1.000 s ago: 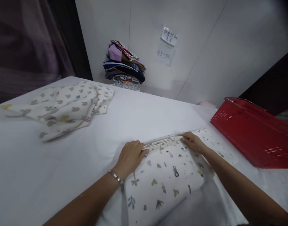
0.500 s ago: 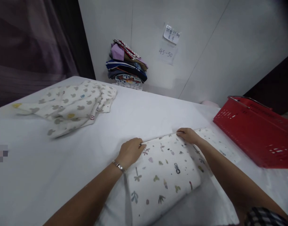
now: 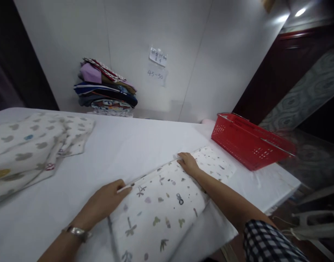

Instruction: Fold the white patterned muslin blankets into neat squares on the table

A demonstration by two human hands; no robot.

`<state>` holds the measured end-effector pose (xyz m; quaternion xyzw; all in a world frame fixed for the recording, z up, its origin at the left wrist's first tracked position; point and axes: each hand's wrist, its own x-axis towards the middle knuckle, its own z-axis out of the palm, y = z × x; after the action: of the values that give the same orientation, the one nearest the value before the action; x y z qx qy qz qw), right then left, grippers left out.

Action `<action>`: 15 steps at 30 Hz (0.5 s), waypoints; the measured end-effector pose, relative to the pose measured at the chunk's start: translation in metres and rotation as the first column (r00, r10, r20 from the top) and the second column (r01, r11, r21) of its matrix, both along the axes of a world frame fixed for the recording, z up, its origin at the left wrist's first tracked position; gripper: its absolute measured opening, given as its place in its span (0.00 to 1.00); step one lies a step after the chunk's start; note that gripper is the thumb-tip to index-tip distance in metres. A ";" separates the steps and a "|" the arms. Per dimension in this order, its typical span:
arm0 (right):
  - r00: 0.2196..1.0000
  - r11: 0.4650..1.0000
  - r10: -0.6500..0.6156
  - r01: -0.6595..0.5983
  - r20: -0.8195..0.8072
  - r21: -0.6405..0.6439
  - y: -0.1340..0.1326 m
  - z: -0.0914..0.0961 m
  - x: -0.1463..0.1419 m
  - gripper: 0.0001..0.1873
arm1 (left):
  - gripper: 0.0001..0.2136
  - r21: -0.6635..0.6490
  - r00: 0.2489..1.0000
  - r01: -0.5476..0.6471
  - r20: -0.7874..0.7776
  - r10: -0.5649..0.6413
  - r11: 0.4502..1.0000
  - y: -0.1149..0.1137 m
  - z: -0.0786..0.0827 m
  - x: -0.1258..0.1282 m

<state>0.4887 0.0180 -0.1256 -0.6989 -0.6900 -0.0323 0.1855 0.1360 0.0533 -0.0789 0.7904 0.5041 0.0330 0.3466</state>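
Left hand (image 3: 104,203) and right hand (image 3: 189,164), fingers laid flat and gripping nothing, press the printed cloth (image 3: 161,207) on the near side of the table (image 3: 145,145), its layered fold, bunched a second ago, now smoothed down.

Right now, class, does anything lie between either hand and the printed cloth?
Nothing visible does. The left hand and the right hand both rest directly on the far edge of the cloth. The red basket stands apart, to the right of it.
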 end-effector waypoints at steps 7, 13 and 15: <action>0.999 0.999 -0.022 0.021 -0.026 -0.048 -0.014 0.006 0.002 0.29 | 0.18 0.188 0.985 0.007 -0.173 0.026 0.982 -0.006 -0.011 0.002; 0.996 0.974 -0.006 -0.015 -0.090 -0.225 -0.022 -0.003 0.011 0.32 | 0.18 0.212 0.982 0.017 -0.189 0.024 0.977 -0.007 -0.012 0.001; 0.993 0.989 -0.016 -0.002 -0.119 -0.150 -0.021 -0.001 0.025 0.31 | 0.18 0.225 0.984 0.016 -0.175 0.024 0.974 -0.006 -0.013 0.001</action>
<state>0.5136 -0.0034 -0.1262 -0.7139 -0.6757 0.0612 0.1734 0.1367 0.0469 -0.0920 0.8235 0.5272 0.0205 0.2087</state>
